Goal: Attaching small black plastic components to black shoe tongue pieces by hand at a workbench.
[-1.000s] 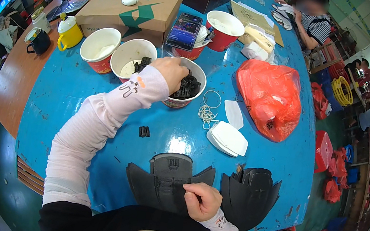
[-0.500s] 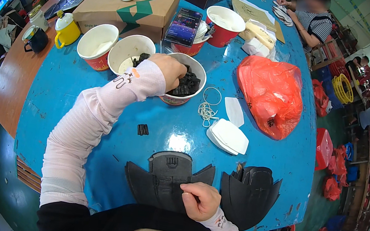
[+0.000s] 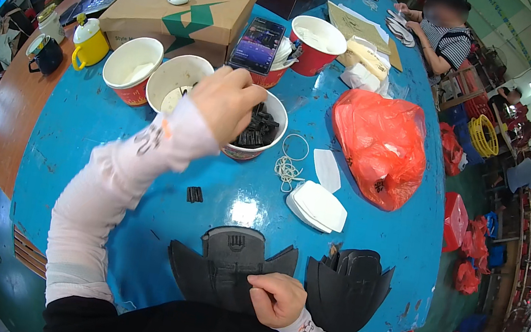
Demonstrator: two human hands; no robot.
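- Blue table (image 3: 79, 115), filling the centre.
- Black panels (image 3: 215, 266), two stacks, lower centre.
- Bowl (image 3: 279, 108), upper centre.
- Left hand (image 3: 223, 104), above its left side, fingers bent; grip cannot be told.
- Right hand (image 3: 278, 299), curled over the left stack.
- Strips (image 3: 258, 130), in the bowl, just right of the left fingers.
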